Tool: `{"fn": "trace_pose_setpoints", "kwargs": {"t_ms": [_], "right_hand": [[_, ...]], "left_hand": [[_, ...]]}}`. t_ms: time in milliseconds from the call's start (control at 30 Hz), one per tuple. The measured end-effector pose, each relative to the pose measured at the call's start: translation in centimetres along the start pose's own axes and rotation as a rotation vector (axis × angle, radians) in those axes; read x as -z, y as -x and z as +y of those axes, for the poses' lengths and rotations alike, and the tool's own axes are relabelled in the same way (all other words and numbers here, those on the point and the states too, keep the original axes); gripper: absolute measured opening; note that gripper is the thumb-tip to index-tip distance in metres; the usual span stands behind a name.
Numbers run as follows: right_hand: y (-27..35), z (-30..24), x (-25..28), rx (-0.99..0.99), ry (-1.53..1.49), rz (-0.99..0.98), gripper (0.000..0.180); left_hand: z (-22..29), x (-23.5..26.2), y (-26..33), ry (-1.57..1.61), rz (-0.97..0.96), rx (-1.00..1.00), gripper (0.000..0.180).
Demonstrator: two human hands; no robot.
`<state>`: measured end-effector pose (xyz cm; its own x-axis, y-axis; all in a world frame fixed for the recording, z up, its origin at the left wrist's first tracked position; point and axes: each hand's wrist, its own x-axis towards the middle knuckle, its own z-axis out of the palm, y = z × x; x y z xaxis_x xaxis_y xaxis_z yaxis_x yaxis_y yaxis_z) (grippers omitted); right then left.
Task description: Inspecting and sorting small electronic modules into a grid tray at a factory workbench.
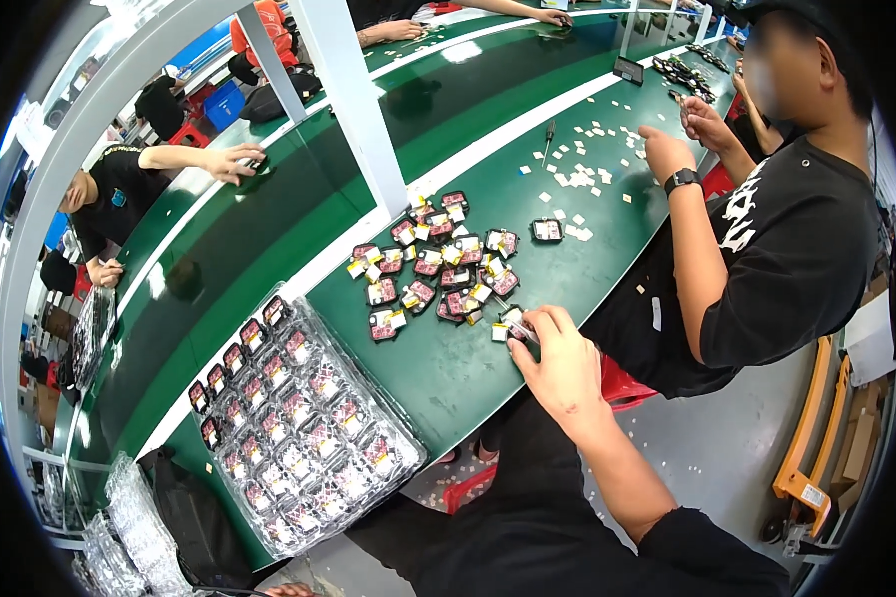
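My right hand [564, 373] reaches over the near edge of the green table. Its thumb and fingers pinch together by a small black device [513, 320] with a white and yellow tab; a thin, shiny piece shows at the fingertips, too small to name. Just beyond lies a loose pile of similar black devices [428, 261] with pink-and-white labels and yellow-edged tabs. At the bottom rim a sliver of my left hand [291, 590] shows, its fingers mostly cut off. Clear plastic trays [383, 398], stacked on the left, hold rows of such devices.
One separate device [547, 230] lies right of the pile. Small pale paper pieces [577, 179] and a screwdriver [549, 139] lie farther off. A white post [353, 109] rises behind the pile. A co-worker [796, 229] sits close on the right; another person's hand [234, 162] reaches in across the table.
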<state>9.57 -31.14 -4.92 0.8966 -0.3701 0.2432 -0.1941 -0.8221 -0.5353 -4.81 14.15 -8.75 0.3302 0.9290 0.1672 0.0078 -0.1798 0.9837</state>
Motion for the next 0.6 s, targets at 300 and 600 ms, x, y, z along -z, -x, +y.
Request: {"fn": "trace_pose_setpoints", "kwargs": {"t_ms": [300, 600], "right_hand": [[-5.1, 1.8, 1.9, 0.089, -0.147, 0.202, 0.035], [-11.8, 6.3, 1.9, -0.044, -0.057, 0.039, 0.046]], "left_hand": [[-3.5, -0.8, 11.0, -0.231, -0.709, 0.282, 0.025], [0.4, -4.2, 13.0, -0.287, -1.419, -0.043, 0.023]]}}
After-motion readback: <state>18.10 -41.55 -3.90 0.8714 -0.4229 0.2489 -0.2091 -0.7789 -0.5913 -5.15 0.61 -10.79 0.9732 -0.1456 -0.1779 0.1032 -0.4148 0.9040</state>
